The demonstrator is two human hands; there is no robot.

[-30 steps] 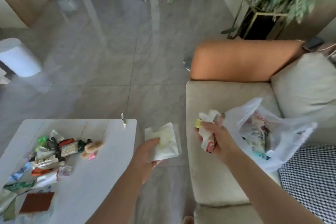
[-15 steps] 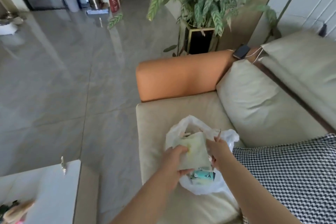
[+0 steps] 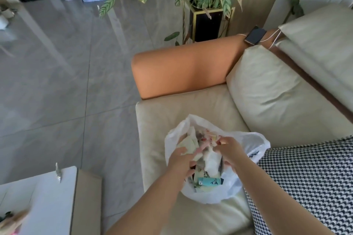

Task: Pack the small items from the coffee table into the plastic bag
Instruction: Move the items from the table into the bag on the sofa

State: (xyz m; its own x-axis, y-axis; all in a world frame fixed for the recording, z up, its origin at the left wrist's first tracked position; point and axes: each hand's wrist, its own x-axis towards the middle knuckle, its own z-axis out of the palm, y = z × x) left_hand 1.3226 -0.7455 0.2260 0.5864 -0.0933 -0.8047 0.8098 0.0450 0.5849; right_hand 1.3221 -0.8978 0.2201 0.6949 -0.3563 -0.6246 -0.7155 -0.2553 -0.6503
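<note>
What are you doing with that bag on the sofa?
A person is packing small things into a white plastic bag that sits on the beige sofa seat. Both hands are at the bag's open mouth: the left hand is pushing a pale packet down inside, and the right hand is reaching in beside it. The bag already holds plenty of little packets. A few items remain on the white coffee table.

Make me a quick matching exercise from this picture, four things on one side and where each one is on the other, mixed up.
Things:
1. plastic bag
2. phone
3. potted plant
4. checkered cushion

Places:
A. behind the orange armrest, on the floor
B. right of the bag on the sofa
C. on the sofa seat
D. on top of the armrest

Pairs: 1-C, 2-D, 3-A, 4-B
</note>
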